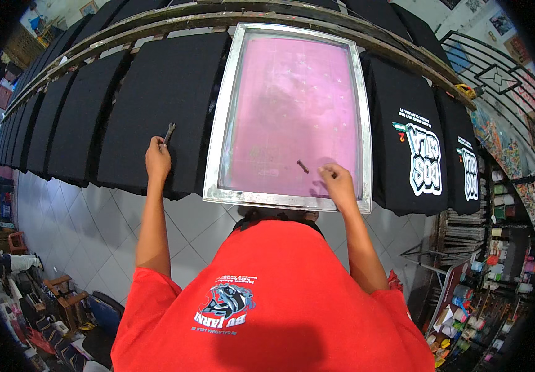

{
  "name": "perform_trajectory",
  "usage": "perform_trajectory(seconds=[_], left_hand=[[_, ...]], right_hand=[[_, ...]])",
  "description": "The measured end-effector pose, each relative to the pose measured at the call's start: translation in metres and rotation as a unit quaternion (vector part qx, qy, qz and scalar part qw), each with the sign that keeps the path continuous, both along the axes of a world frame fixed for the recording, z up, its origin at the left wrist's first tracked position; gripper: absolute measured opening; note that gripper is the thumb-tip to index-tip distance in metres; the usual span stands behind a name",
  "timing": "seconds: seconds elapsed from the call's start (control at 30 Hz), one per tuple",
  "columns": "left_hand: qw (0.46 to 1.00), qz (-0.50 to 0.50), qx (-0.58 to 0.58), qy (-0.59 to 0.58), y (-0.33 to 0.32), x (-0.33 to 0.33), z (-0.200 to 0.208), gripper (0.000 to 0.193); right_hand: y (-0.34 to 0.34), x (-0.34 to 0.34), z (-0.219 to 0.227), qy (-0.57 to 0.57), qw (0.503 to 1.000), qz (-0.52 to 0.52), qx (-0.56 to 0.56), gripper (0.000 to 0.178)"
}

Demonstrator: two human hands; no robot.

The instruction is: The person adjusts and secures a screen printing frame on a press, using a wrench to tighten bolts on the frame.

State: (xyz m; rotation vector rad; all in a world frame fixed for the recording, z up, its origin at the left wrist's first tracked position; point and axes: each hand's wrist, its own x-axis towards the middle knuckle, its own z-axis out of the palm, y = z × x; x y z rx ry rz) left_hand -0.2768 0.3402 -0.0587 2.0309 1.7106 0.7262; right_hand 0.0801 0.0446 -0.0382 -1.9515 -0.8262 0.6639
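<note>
My left hand [157, 160] is closed around the handle of a metal spanner [169, 132]. The spanner's forked end points up and away, over a black shirt [162, 80] laid flat on the long table. To the right, a silver-framed printing screen [216, 146] with pink mesh [298, 87] lies over the table. A short dark bolt [303, 166] shows against the lower part of the mesh. Just right of it, my right hand [340, 185] hovers over the screen's lower right corner. Its fingers are loosely bent, thumb and forefinger apart, and the bolt is not touching them.
More black shirts [75, 118] run in a row to the left. On the right, shirts [404, 161] carry white printed lettering. A wooden rail [174, 25] borders the far side. Shelves of paint pots [497, 266] stand low right; a wooden chair [66, 297] stands low left.
</note>
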Motion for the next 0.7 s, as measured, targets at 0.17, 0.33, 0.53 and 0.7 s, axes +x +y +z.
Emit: perform_trajectory(seconds=[0.17,0.33,0.53,0.7], left_hand=[[0.997,0.002,0.058,0.053,-0.009,0.001,-0.006,0.016],[0.985,0.004,0.147,0.087,-0.016,-0.004,-0.004,0.023],[0.989,-0.042,0.128,-0.062,-0.059,0.033,0.052,0.026],[0.889,-0.253,-0.252,-0.287,-0.137,0.112,0.085,0.024]], right_hand=[[0.031,-0.022,0.013,-0.222,0.955,0.077,-0.182,0.027],[0.033,-0.026,-0.006,-0.28,0.948,0.078,-0.129,0.02],[0.032,-0.027,0.004,-0.213,0.965,0.076,-0.13,0.018],[0.028,-0.063,0.079,-0.217,0.958,0.182,-0.041,0.015]])
